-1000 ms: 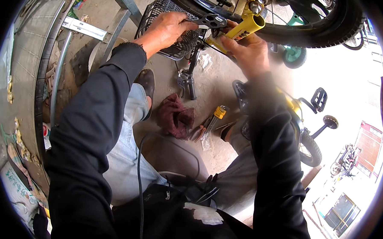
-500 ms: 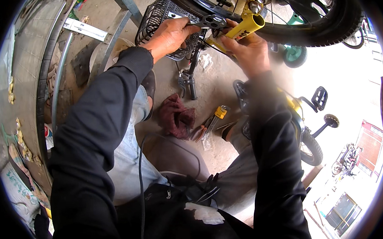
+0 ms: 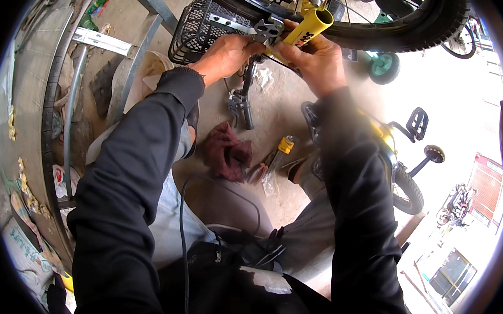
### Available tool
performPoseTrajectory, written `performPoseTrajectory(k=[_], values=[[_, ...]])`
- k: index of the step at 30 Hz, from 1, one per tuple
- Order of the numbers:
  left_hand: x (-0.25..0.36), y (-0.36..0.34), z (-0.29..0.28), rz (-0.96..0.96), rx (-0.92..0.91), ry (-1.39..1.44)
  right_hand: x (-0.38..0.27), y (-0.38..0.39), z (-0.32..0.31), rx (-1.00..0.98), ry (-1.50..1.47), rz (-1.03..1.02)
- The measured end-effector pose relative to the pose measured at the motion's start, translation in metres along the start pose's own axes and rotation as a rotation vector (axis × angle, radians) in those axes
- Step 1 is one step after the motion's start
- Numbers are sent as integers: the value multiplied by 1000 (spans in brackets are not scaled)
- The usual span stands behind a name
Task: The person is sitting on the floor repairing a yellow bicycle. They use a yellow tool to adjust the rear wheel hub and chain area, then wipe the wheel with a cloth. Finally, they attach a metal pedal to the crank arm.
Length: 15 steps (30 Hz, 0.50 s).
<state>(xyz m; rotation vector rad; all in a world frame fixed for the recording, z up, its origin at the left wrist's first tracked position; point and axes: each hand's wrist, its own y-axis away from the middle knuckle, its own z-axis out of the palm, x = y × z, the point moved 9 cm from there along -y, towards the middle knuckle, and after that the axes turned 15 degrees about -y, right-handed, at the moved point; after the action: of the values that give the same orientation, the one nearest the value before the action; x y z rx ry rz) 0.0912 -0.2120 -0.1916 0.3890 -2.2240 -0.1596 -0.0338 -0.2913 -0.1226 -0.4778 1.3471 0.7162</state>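
Note:
A yellow bicycle lies tipped over, with its spoked wheel and black tyre [image 3: 392, 37] at the top of the view. My right hand [image 3: 321, 67] is closed around its yellow frame tube [image 3: 313, 28], whose round open end faces right. In my left hand [image 3: 230, 54] I pinch a flat grey multi-hole wrench [image 3: 269, 30], held against the bicycle just left of the tube. Which nut or part it sits on is hidden. Behind my left hand is a black mesh basket [image 3: 193, 33]. Below the hands hangs a handlebar grip with its brake lever [image 3: 241, 104].
On the floor between my feet lie a dark red cloth [image 3: 226, 152] and a yellow-handled tool [image 3: 285, 145] beside orange-handled pliers [image 3: 256, 172]. A metal frame [image 3: 138, 64] stands at the left. A pedal [image 3: 417, 124] and a small wheel [image 3: 407, 190] stick out at the right.
The wrench has turned from lying nearly level to a steeper slant, and my left hand has moved lower and right relative to the tube. My right hand keeps its hold; the whole view has shifted slightly.

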Motion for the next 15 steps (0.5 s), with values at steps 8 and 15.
performPoseTrajectory(k=[8, 15], values=[[-13, -3, 27, -129, -87, 306, -2, -1, 0, 14, 63, 2], [-12, -7, 16, -74, -52, 283, -2, 0, 1, 8, 48, 10]])
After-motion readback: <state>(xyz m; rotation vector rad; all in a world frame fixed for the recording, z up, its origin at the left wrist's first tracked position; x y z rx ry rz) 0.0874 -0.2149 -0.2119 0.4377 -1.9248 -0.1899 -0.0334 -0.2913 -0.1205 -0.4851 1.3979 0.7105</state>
